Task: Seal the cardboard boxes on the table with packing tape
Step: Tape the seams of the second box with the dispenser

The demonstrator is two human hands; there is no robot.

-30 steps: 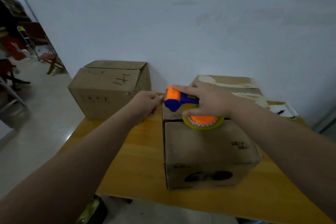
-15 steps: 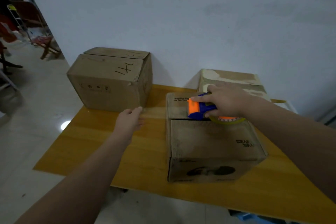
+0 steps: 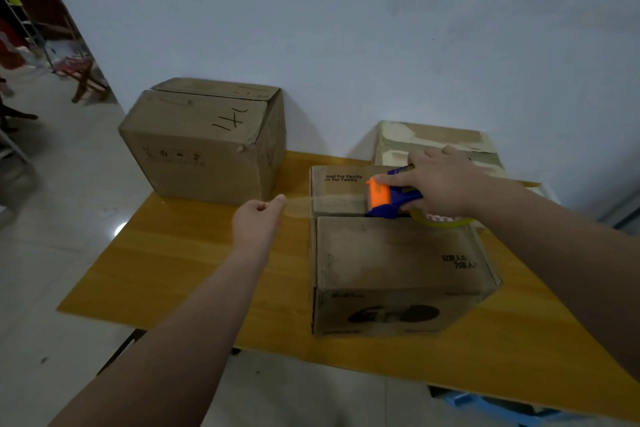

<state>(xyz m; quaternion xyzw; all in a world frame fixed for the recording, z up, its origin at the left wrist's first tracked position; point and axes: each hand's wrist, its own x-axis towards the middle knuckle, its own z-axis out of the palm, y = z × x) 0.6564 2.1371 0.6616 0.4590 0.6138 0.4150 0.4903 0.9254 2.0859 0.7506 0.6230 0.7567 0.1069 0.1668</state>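
Note:
A cardboard box (image 3: 394, 253) stands on the yellow wooden table (image 3: 180, 274), its two top flaps meeting at a seam. My right hand (image 3: 440, 184) grips an orange and blue tape dispenser (image 3: 388, 198) that rests on the box top near the seam, with its yellowish tape roll under my palm. A strip of clear tape (image 3: 322, 203) stretches leftward from the dispenser past the box's left edge. My left hand (image 3: 258, 222) pinches the strip's free end in the air, left of the box.
A larger box (image 3: 204, 146) marked with black pen sits at the table's back left corner. A worn box (image 3: 429, 142) stands behind the near one against the white wall. Chairs and clutter are on the floor at far left.
The dispenser has moved right along the box top while my left hand drew away to the left, so the tape strip between them has grown longer. The camera view has risen.

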